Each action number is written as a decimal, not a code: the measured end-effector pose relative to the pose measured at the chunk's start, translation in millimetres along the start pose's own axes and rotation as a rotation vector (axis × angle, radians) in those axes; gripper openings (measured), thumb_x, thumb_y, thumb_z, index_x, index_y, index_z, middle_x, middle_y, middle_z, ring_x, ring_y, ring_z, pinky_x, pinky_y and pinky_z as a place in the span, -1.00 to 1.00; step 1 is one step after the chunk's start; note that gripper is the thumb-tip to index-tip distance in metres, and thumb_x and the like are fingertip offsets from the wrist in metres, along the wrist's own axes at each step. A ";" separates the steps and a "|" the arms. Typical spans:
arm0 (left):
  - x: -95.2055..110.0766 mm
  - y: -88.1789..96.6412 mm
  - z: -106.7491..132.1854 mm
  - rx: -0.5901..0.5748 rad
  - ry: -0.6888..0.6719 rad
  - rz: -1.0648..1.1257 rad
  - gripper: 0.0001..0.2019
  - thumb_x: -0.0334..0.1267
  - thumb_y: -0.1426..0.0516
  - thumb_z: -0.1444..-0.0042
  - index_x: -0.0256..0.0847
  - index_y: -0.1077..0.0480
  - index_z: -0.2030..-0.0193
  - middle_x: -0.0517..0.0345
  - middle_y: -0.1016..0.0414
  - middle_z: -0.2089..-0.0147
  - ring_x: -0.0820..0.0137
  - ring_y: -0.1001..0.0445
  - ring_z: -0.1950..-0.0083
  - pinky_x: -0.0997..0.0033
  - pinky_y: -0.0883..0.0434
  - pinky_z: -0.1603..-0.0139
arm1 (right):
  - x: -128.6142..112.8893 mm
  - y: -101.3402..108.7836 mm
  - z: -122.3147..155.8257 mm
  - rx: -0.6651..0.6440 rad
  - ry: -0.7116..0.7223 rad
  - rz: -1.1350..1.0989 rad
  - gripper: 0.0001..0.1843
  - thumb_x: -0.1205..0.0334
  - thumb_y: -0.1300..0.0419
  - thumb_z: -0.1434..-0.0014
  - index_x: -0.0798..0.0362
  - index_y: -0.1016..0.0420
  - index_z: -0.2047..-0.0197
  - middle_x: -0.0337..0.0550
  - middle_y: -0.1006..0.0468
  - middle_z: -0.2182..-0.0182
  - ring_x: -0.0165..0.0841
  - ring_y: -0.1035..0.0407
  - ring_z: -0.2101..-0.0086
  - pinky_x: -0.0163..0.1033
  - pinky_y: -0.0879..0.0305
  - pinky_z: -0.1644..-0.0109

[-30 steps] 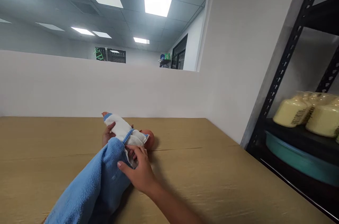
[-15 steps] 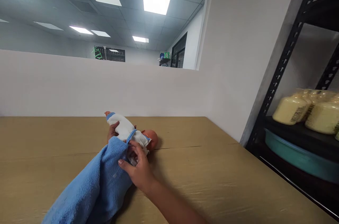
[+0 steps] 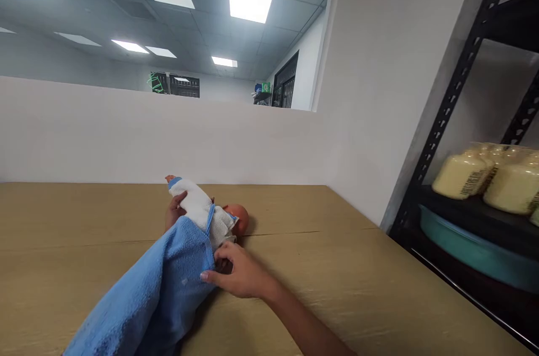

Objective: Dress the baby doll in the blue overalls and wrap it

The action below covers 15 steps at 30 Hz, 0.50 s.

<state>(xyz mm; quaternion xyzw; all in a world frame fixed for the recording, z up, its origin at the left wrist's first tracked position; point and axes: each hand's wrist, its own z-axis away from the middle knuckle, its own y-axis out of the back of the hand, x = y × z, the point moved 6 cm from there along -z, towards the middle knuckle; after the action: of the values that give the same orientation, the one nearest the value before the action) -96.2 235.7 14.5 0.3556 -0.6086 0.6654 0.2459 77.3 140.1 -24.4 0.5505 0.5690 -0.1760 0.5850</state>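
A baby doll (image 3: 196, 202) in a white garment with blue trim lies tilted on the wooden table, its bare foot toward the back left. The brown head (image 3: 240, 219) points right. My left hand (image 3: 174, 211) wraps around the doll's white-clothed part from the left; its other fingers are hidden behind the doll. A blue towel (image 3: 168, 283) covers the doll's near side and drapes toward the lower left. My right hand (image 3: 236, 272) is at the towel's right edge, its thumb on the cloth and its fingers curled at the border, closed on it.
The wooden table (image 3: 337, 266) meets a low white partition (image 3: 252, 145) at the back and a white wall on the right. A black metal rack (image 3: 446, 103) stands at the right, with pale yellow bottles (image 3: 461, 175) above a teal basin (image 3: 471, 243).
My right hand has moved right and slightly down along the towel edge, drawing the towel's border a little right. My left hand still grips the doll, almost in the same place.
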 end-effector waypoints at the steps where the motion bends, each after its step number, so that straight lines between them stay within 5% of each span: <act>1: -0.1 1.0 -0.2 0.012 0.010 -0.004 -0.71 -0.05 -0.20 -0.42 -0.27 -0.54 0.06 0.05 -0.69 0.12 0.19 -0.69 0.11 0.05 -0.62 -0.06 | 0.7 -1.9 1.8 0.010 0.023 -0.010 -0.59 -0.10 -0.43 -0.08 0.00 -0.39 0.36 -0.23 -0.37 0.28 -0.30 -0.26 0.27 -0.17 -0.16 0.17; 8: 6.5 16.7 -8.4 0.106 -0.057 -0.020 -0.75 -0.21 -0.23 -0.20 -0.25 -0.53 0.03 0.03 -0.74 0.28 0.08 -0.73 -0.03 0.13 -0.65 -0.12 | 19.0 -15.9 9.8 0.119 0.079 -0.180 -0.71 -0.03 -0.28 -0.29 -0.01 -0.36 0.19 -0.26 -0.40 0.28 -0.31 -0.27 0.24 -0.18 -0.19 0.09; 11: 5.2 27.9 -17.2 0.106 -0.088 -0.055 -0.70 -0.17 -0.27 -0.18 -0.27 -0.51 0.00 -0.01 -0.75 0.20 0.07 -0.72 -0.05 0.03 -0.65 -0.14 | 21.2 -16.0 15.1 0.080 0.043 -0.186 -0.71 0.01 -0.31 -0.28 -0.03 -0.34 0.11 -0.31 -0.36 0.33 -0.33 -0.26 0.30 -0.21 -0.18 0.15; 15: 2.5 36.7 -29.8 0.031 -0.119 -0.134 -0.66 -0.03 -0.30 -0.08 -0.16 -0.52 0.07 0.05 -0.77 0.17 0.02 -0.68 -0.14 0.02 -0.66 -0.14 | 16.5 -8.2 20.0 0.131 0.047 -0.100 -0.60 0.00 -0.39 -0.20 -0.02 -0.42 0.01 -0.15 -0.50 0.13 -0.18 -0.39 0.09 -0.11 -0.26 -0.06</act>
<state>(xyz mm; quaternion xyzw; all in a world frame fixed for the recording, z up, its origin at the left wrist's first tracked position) -130.8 259.7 -7.1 0.4382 -0.5866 0.6345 0.2477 84.7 127.5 -47.3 0.5624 0.5965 -0.2288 0.5249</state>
